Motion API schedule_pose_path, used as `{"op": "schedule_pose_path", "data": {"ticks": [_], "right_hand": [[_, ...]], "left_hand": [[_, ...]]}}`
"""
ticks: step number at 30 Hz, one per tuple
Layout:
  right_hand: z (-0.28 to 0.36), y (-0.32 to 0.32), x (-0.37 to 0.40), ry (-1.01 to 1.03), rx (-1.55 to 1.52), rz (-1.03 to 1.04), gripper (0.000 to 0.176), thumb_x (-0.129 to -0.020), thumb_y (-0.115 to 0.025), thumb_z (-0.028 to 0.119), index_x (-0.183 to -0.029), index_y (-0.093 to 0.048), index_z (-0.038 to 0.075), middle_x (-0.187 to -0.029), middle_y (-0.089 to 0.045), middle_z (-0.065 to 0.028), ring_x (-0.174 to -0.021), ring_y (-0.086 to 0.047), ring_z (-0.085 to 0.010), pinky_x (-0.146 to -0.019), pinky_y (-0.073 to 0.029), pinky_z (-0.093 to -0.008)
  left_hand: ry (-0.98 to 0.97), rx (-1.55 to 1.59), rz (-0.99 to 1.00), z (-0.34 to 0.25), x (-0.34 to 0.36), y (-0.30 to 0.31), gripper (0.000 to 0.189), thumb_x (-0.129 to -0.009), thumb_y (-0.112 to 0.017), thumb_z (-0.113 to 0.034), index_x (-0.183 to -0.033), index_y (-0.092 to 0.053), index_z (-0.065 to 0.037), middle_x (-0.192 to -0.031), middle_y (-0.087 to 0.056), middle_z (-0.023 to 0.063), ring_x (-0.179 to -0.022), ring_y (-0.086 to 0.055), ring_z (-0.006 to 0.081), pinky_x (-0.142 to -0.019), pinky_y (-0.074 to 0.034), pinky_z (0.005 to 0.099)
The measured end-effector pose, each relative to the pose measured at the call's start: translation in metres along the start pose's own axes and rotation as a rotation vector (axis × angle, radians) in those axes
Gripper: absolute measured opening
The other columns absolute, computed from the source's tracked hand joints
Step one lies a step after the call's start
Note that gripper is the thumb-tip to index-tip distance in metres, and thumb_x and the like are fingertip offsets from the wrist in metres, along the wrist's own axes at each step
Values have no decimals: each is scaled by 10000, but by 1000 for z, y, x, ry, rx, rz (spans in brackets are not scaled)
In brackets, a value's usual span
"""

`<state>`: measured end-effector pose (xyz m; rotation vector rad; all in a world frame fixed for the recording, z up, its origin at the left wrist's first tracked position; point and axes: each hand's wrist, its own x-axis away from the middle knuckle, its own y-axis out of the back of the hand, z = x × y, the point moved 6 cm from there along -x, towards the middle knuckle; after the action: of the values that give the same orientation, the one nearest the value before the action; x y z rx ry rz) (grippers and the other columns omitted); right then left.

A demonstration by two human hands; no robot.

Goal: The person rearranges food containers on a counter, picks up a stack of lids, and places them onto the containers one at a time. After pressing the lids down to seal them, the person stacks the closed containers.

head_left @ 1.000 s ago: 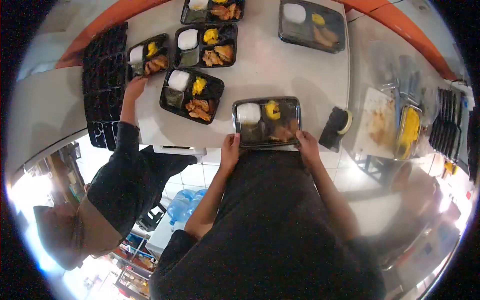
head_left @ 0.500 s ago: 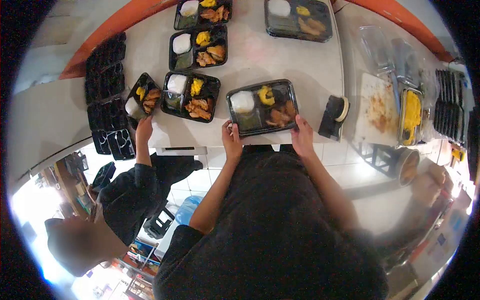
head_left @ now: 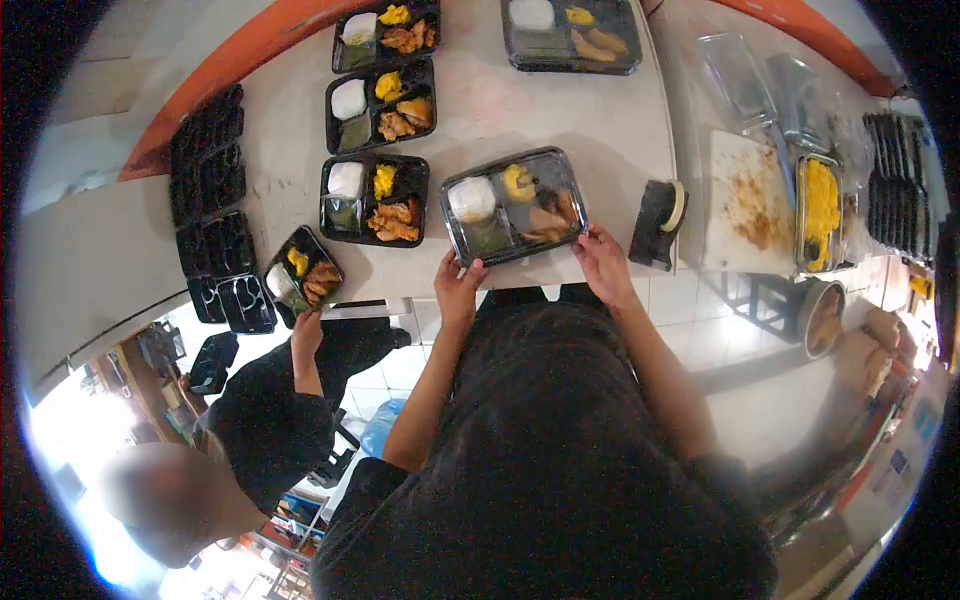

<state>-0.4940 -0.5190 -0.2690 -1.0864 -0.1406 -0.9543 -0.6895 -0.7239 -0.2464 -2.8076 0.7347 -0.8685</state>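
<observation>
A black meal box with a clear lid (head_left: 515, 205) is between my hands near the table's front edge, slightly tilted. Rice, yellow food, something green and fried pieces show through the lid. My left hand (head_left: 458, 290) grips its lower left corner with the fingertips. At its lower right corner, my right hand (head_left: 602, 262) pinches the rim. Just left of it sits a lidless meal box (head_left: 375, 199). A black tape dispenser (head_left: 656, 225) with a roll of tape lies to the right.
At left, a co-worker's hand (head_left: 307, 335) holds another filled box (head_left: 304, 272) beside stacked empty trays (head_left: 208, 190). More filled boxes (head_left: 381, 105) line the table (head_left: 490, 110). Right: a stained board (head_left: 745, 200), a yellow food container (head_left: 821, 212), clear lids (head_left: 736, 80).
The lidded box in my hands has shifted slightly up and left and turned a little. The co-worker's box has moved right and down. The view has shifted slightly.
</observation>
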Motion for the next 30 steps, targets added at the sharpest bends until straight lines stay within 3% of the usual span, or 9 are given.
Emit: {"op": "schedule_pose_path", "data": {"ticks": [5, 11, 18, 21, 23, 26, 27, 29, 30], "right_hand": [[1, -12, -4, -86, 95, -142, 194, -876, -687, 23, -997, -572, 122, -954, -644, -5, -923, -604, -147, -847, -481, -328], [1, 1, -15, -86, 4, -48, 189, -848, -680, -11, -909, -569, 129, -881, -647, -4, -846, -615, -146, -802, -485, -312], [1, -4, -12, -57, -41, -35, 166, -860, -666, -12, -917, -587, 122, -869, -646, -7, -819, -614, -137, -738, -485, -280], [4, 5, -9, 20, 73, -129, 248, -865, -672, 11, -1085, -572, 63, -1004, -617, -26, -834, -584, -134, -746, -486, -280], [20, -4, -1, 196, 510, -77, 377, -888, -675, 40, -1231, -517, 29, -1104, -595, -52, -930, -596, -165, -842, -505, -330], [37, -24, 5, 296, 789, -26, 575, -847, -731, 69, -1345, -452, 6, -1117, -600, -103, -992, -610, -215, -810, -531, -282], [45, -30, 8, 298, 791, -25, 575, -847, -731, 69, -1345, -452, 6, -1117, -600, -103, -992, -610, -215, -810, -531, -282], [61, -52, 9, 345, 1352, -11, 641, -837, -720, 70, -1388, -401, 0, -1241, -529, -161, -1166, -542, -288, -951, -479, -374], [62, -54, 4, 347, 1354, -12, 641, -837, -720, 70, -1388, -401, 0, -1241, -529, -161, -1166, -542, -288, -951, -479, -374]], "left_hand": [[67, 2, 13, 12, -3, 5, 496, -893, -703, -60, -1315, -446, -18, -1119, -612, 85, -971, -623, 175, -827, -572, 316], [128, 202, 37, 15, -2, -4, 578, -894, -701, -52, -1357, -361, 9, -1168, -570, 121, -1036, -609, 213, -881, -561, 341], [-90, -154, 46, -6, 5, -16, 751, -885, -686, -7, -1496, -251, -30, -1252, -505, 142, -1027, -611, 219, -876, -562, 320], [-227, -449, 91, -18, 1, -18, 822, -870, -692, 12, -1531, -206, -49, -1316, -439, 162, -1035, -599, 223, -848, -569, 316], [-273, -582, 140, -19, 0, -15, 844, -861, -697, 20, -1538, -197, -56, -1340, -407, 172, -1049, -589, 231, -830, -572, 317], [-403, -763, 211, -36, 0, -23, 817, -881, -680, -2, -1536, -193, -47, -1314, -409, 189, -1092, -560, 263, -789, -571, 300], [-380, -800, 235, -46, 3, -30, 793, -891, -670, -26, -1529, -198, -28, -1339, -397, 216, -1138, -533, 308, -840, -554, 337], [-362, -833, 261, -52, -1, -38, 772, -900, -661, -50, -1521, -203, -10, -1364, -385, 243, -1184, -507, 352, -891, -536, 374], [-485, -940, 221, -57, -4, -39, 750, -907, -649, -75, -1508, -209, 11, -1399, -357, 269, -1213, -475, 398, -958, -486, 421]]}}
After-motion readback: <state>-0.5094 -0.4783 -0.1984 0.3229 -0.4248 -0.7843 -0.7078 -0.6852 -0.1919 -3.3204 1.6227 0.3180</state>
